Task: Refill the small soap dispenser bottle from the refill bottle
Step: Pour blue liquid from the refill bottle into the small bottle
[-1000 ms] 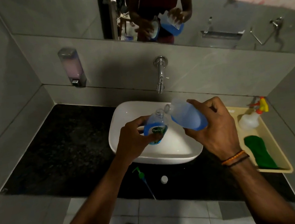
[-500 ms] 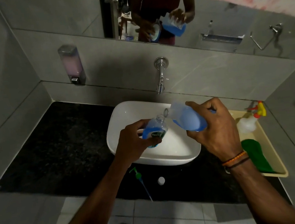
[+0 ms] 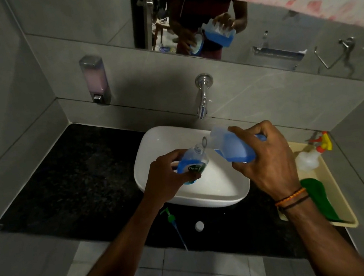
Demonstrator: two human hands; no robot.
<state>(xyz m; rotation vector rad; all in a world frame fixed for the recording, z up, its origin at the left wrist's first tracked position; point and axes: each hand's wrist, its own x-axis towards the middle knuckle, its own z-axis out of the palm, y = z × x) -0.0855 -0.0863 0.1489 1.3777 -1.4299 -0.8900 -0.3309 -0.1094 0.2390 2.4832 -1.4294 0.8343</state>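
Right hand (image 3: 268, 161) grips tilted refill bottle (image 3: 232, 147), spout at neck of small dispenser bottle (image 3: 193, 164) clasped in left hand (image 3: 165, 179) over basin (image 3: 154, 141); dispenser partly filled, pump (image 3: 173, 221) still off on near table

The right hand (image 3: 269, 163) hides the refill bottle's (image 3: 232, 147) base; soap flow indiscernible.

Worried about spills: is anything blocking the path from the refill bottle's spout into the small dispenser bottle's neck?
Nothing visible does. The small dispenser bottle has its pump off and lying on the counter, so its neck is open. The refill bottle is tilted with its spout right at that opening, over the basin.
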